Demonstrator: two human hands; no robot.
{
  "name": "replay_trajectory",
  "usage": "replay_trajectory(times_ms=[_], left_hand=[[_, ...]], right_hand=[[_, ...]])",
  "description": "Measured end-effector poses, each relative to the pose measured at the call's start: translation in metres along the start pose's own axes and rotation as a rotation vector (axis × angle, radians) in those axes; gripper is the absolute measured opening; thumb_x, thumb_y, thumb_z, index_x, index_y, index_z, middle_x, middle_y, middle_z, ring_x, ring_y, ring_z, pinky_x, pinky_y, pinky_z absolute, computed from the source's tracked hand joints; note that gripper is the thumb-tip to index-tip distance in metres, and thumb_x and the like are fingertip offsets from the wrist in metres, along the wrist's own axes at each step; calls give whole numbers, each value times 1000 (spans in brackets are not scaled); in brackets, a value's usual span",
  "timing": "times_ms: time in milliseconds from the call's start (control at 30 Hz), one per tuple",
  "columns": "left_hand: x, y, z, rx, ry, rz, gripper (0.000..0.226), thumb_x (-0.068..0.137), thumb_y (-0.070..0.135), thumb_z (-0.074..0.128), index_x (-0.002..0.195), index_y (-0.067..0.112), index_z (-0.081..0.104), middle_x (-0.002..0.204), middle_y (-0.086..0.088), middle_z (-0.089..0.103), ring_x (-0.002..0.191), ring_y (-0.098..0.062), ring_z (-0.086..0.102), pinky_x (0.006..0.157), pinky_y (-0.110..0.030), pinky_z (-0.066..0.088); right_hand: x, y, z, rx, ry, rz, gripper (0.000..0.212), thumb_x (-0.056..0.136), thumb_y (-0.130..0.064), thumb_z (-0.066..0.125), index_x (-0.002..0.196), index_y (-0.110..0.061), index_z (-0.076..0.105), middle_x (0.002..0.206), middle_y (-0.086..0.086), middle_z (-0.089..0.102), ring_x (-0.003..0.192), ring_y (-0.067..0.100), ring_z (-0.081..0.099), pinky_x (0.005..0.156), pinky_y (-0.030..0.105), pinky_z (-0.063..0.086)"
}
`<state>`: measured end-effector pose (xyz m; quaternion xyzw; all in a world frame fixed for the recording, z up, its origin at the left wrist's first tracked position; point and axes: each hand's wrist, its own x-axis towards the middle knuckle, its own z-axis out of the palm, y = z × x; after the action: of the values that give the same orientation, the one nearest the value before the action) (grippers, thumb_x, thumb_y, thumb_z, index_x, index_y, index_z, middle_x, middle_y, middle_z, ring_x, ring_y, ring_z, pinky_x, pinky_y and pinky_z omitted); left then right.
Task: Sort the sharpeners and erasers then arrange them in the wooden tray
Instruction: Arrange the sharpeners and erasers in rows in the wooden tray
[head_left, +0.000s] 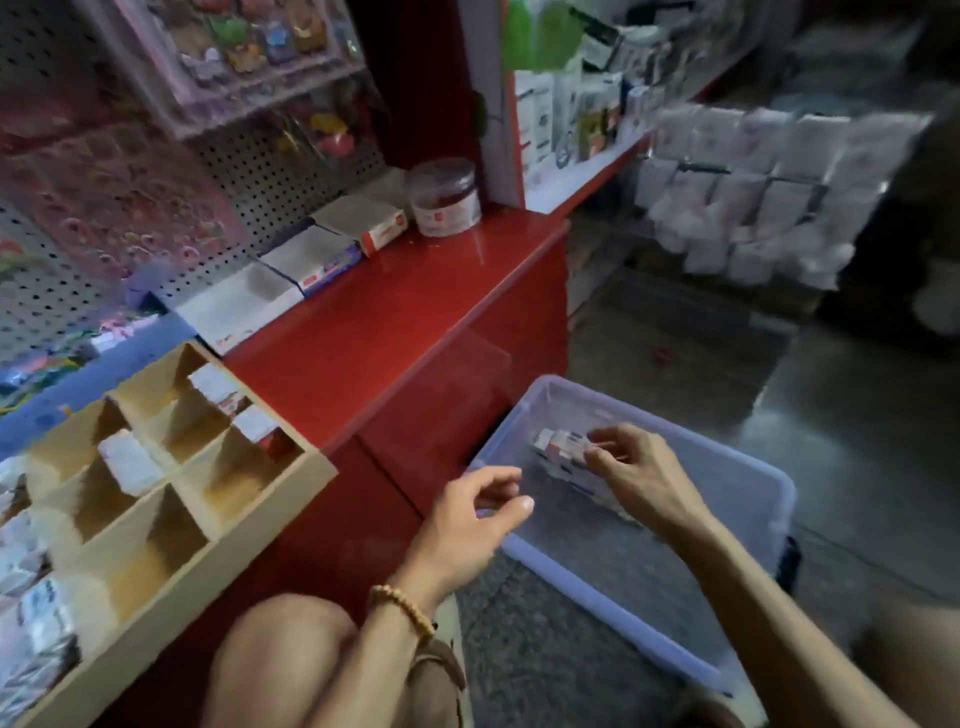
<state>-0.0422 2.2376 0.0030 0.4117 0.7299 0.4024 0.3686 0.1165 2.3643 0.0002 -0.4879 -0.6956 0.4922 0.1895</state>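
Note:
A wooden tray (311, 470) with several compartments sits at the left on the red counter; a few white erasers (130, 462) lie in its cells. On the floor to the right stands a clear plastic bin (675, 613). Inside it lies a small pile of boxed erasers (558, 447). My right hand (641, 478) reaches into the bin and pinches items at the pile's edge. My left hand (472, 525) hovers over the bin's near-left rim, fingers loosely curled, holding nothing that I can see.
The red counter (395, 312) carries several flat white boxes (317, 260) and a round clear jar (447, 197) along a pegboard wall. White packets hang on a rack (753, 192) at the right. My knee (280, 660) is at the bottom.

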Motion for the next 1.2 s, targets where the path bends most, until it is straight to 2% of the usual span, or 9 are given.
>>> replay_trajectory(times_ms=[67, 267, 467, 600, 667, 800, 933, 1033, 1200], left_hand=[[4, -24, 29, 11, -51, -81, 21, 89, 14, 70, 109, 21, 64, 105, -1, 69, 98, -11, 65, 82, -15, 49], [32, -70, 90, 134, -110, -131, 18, 90, 16, 69, 106, 22, 65, 101, 10, 67, 103, -10, 64, 88, -19, 49], [81, -96, 121, 365, -248, -116, 31, 94, 29, 63, 123, 18, 62, 116, 4, 63, 110, -10, 58, 94, -23, 46], [97, -121, 131, 741, -313, -103, 36, 95, 45, 53, 128, 30, 57, 124, 9, 60, 113, -16, 59, 87, -32, 48], [101, -126, 133, 823, -305, -69, 38, 96, 49, 49, 130, 33, 54, 129, 10, 57, 115, -17, 58, 85, -33, 46], [106, -128, 136, 874, -246, -97, 41, 94, 51, 48, 130, 32, 54, 133, 8, 56, 119, -19, 55, 86, -34, 44], [107, -127, 142, 925, -213, -100, 43, 91, 53, 51, 127, 30, 58, 122, 9, 60, 111, -19, 59, 82, -35, 46], [107, -128, 143, 926, -191, -124, 39, 89, 50, 55, 122, 29, 62, 116, 8, 63, 106, -21, 62, 77, -36, 47], [107, -132, 145, 952, -157, -113, 39, 84, 50, 51, 110, 28, 67, 104, 7, 68, 96, -21, 66, 70, -37, 49]], right_hand=[[-2, 21, -7, 21, 12, 71, 3, 95, -26, 61, 96, -25, 64, 90, -5, 69, 86, 14, 67, 82, 40, 56], [5, 94, -20, 77, 106, 268, 8, 91, -25, 60, 96, -23, 66, 84, 0, 72, 77, 16, 64, 68, 31, 48], [29, 166, 9, 172, 124, 497, 23, 90, -19, 58, 109, -13, 70, 103, 7, 73, 96, 25, 69, 86, 43, 54], [62, 202, 51, 249, 94, 614, 51, 71, -35, 55, 114, -10, 69, 96, 7, 70, 89, 23, 64, 82, 45, 52], [79, 217, 68, 289, 107, 665, 58, 66, -38, 54, 115, -10, 68, 95, 8, 70, 88, 25, 63, 81, 42, 51], [117, 231, 80, 322, 282, 712, 27, 86, -27, 65, 111, -18, 60, 108, 8, 70, 101, 26, 65, 94, 41, 52], [156, 236, 86, 469, 385, 719, 62, 90, -33, 70, 140, -5, 45, 117, 4, 59, 107, 18, 58, 88, 21, 41], [182, 236, 101, 474, 358, 748, 88, 81, -56, 72, 147, -7, 40, 144, 13, 51, 130, 29, 51, 108, 36, 42], [202, 240, 113, 509, 338, 870, 116, 64, -67, 80, 151, -9, 30, 154, 20, 30, 136, 40, 41, 111, 51, 41]])
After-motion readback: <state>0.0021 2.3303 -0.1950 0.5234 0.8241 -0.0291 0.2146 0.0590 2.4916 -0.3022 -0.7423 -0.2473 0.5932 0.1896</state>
